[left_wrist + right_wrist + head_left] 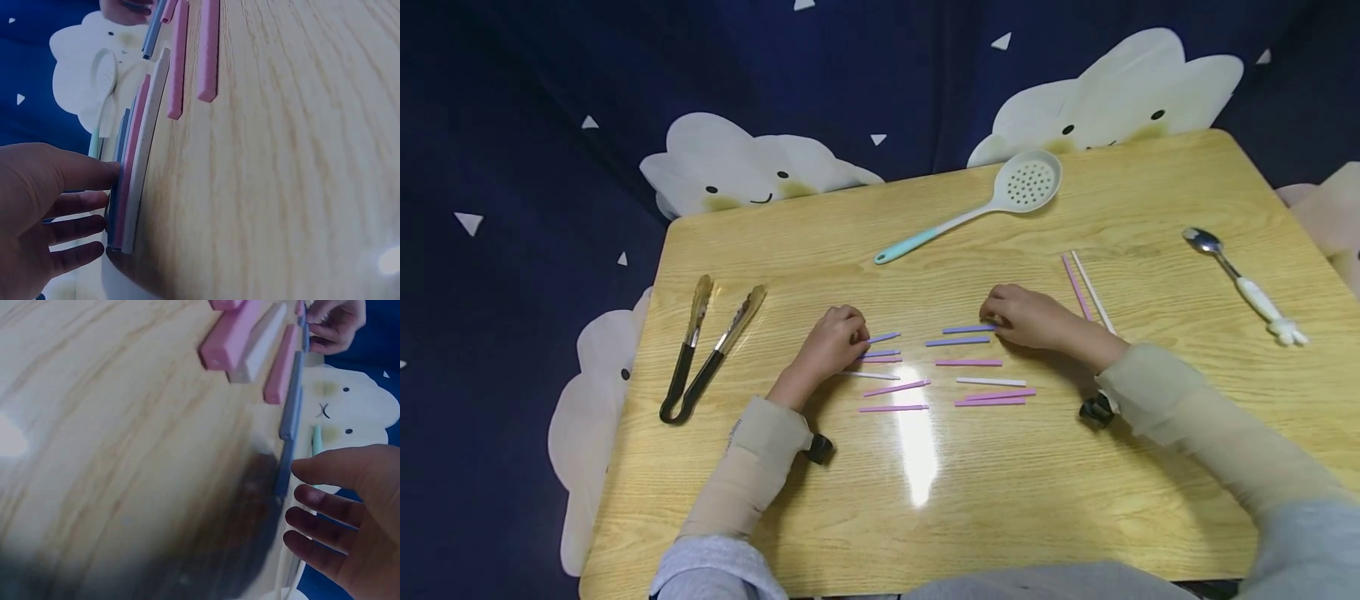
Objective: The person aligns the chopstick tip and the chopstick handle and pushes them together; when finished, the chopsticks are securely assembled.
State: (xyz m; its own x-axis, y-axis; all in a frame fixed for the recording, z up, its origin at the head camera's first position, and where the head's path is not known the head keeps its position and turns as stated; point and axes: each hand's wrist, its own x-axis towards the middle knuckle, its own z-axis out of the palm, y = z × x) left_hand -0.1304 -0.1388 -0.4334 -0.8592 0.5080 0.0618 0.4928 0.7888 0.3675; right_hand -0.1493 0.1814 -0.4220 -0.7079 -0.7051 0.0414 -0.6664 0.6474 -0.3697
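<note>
My left hand [835, 340] pinches the end of a blue stick [883, 337] between thumb and fingers. Below it lie another blue stick, a pink stick and a white stick [880, 377], close together in the left wrist view. Farther right on the table, my right hand [1026, 318] pinches the right end of a blue stick [964, 329], its thumb against the stick in the right wrist view. A second blue stick [957, 341] lies just in front of that one. Pink sticks [967, 362] and a white stick [991, 382] form the rest of the right-hand group.
A slotted ladle [1030, 183] lies at the back. Black-handled tongs [700, 367] rest spread on the left, and a white-handled spoon [1255, 293] on the right. Another pink stick [1077, 286] and white stick [1092, 287] lie beyond my right forearm.
</note>
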